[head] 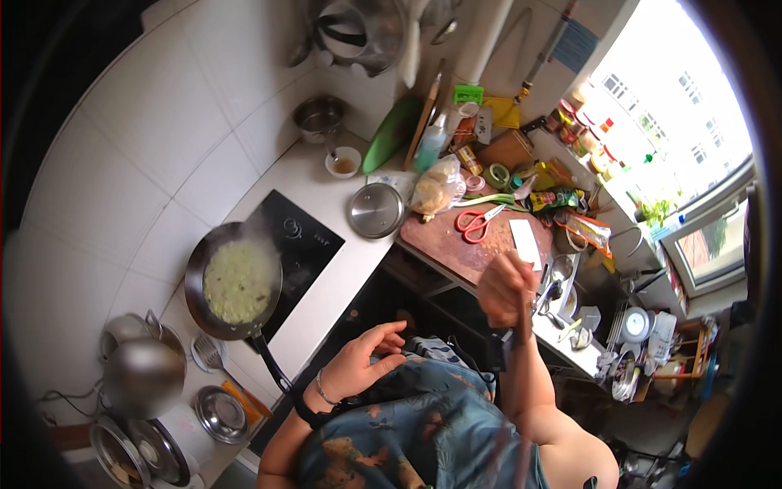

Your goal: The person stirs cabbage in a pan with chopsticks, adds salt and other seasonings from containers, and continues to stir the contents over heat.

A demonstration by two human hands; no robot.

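Observation:
My left hand (pixel 360 360) is in front of my body, holding nothing, its fingers loosely bent and the thumb apart. Curled up, my right hand (pixel 504 290) is raised by the near edge of a worn chopping board (pixel 440 244). A long, blurred brown strip (pixel 524 379) runs down from that hand close to the camera; whether the fingers grip it is unclear. On the board lie red-handled scissors (pixel 473 226), spring onions (pixel 495 200) and a white rectangular piece (pixel 525 244). Steam rises from a frying pan (pixel 190 290) of pale green chopped food (pixel 238 281).
The pan sits on a black induction hob (pixel 314 235), its handle (pixel 272 363) pointing towards me. A steel lid (pixel 376 211) and a small bowl (pixel 342 162) are beyond it. A slotted turner (pixel 211 354) rests at left. Bottles, packets and a sink area (pixel 611 287) line the right.

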